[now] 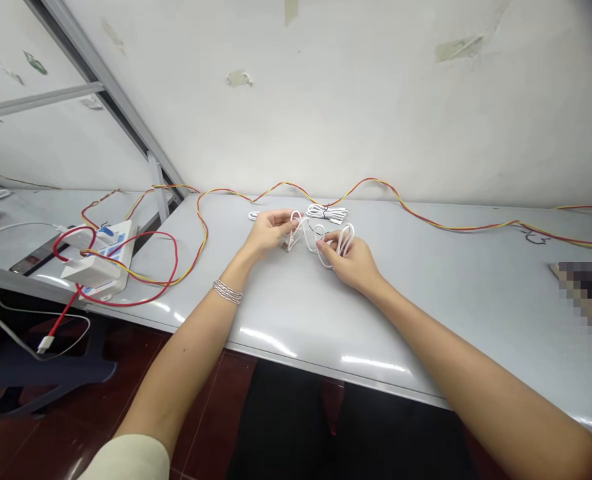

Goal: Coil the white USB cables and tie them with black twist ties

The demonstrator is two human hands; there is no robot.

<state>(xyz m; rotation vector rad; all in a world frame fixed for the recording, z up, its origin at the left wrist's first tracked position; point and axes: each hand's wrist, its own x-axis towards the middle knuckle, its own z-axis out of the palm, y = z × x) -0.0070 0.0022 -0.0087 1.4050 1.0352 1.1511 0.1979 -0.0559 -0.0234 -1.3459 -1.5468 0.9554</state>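
A white cable (pixel 307 235) runs in loose loops between my two hands over the grey table. My left hand (pixel 271 233) pinches one part of it, with a connector hanging just below the fingers. In my right hand (pixel 349 259) the fingers close round several coiled loops of the same cable. Right behind my hands lies a bundled white cable (pixel 327 213), tied with a dark tie. Part of another white cable (pixel 253 216) shows beside my left hand, mostly hidden by it.
Red and yellow wires (pixel 281 184) wind along the back of the table (pixel 296 300). At the left are a power strip (pixel 121 248) with white plugs and a phone (pixel 41 257). Dark ties (pixel 536 236) lie back right; a pixelated object (pixel 589 293) sits at the right edge.
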